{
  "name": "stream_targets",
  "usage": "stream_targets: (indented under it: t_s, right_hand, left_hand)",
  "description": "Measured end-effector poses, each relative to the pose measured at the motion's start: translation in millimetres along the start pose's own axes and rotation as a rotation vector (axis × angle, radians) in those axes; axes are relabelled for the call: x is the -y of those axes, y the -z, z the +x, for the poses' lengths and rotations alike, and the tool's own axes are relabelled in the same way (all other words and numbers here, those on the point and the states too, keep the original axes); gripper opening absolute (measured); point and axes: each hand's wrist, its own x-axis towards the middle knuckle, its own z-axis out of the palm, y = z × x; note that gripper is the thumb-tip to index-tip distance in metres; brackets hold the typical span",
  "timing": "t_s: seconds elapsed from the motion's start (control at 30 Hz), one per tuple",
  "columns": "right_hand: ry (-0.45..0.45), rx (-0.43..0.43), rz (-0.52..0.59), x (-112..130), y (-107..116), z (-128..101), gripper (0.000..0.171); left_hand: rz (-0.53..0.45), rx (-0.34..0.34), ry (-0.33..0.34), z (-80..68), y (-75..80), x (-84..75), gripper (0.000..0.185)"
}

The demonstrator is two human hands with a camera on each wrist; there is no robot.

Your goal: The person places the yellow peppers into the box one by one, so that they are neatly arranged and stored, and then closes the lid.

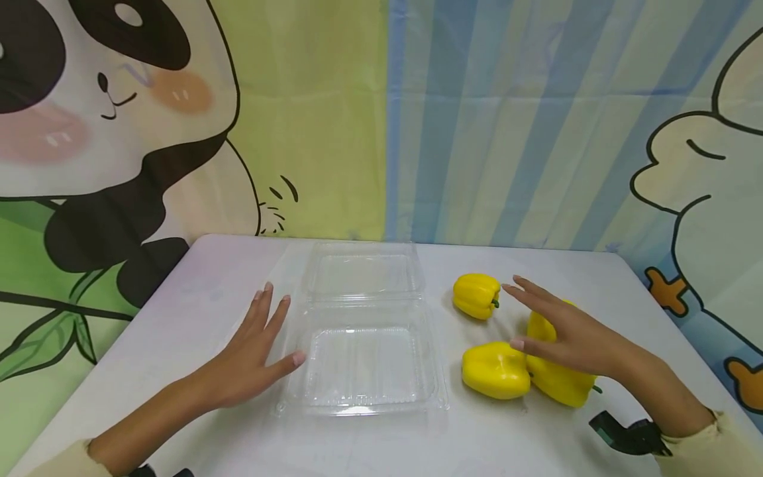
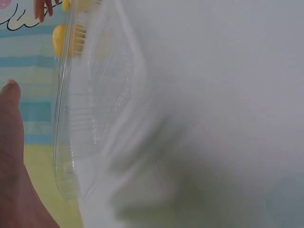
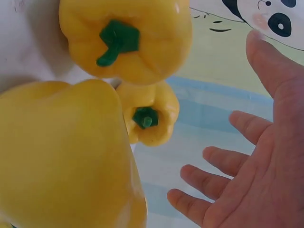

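Observation:
A clear plastic clamshell container (image 1: 369, 368) lies opened on the white table, its lid (image 1: 365, 273) folded back toward the wall. Beside its left edge hovers my left hand (image 1: 253, 351), fingers spread and holding nothing. Several yellow bell peppers sit right of the container: a smaller one (image 1: 474, 295) at the back, another (image 1: 495, 371) nearer me, and more yellow partly hidden under my right hand (image 1: 572, 338). That hand is held over them with fingers extended, gripping nothing. From the right wrist, a large pepper (image 3: 61, 156) fills the left side, close to the palm.
The white table (image 1: 238, 437) ends at a cloth backdrop (image 1: 334, 132) with a cartoon panda and stripes. A dark wrist strap (image 1: 628, 434) is on the right wrist, by the light sleeve.

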Motion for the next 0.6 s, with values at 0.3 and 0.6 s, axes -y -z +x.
stream_targets:
  t_s: [0.3, 0.6]
  right_hand:
    - [-0.003, 0.036, 0.059, 6, -8, -11, 0.068]
    - [0.029, 0.036, 0.135, 8, -18, -13, 0.072]
  left_hand:
    - [-0.108, -0.037, 0.009, -21.5, -21.3, -13.7, 0.096]
    - [-0.142, -0.069, 0.020, -33.9, -33.0, -15.3, 0.106]
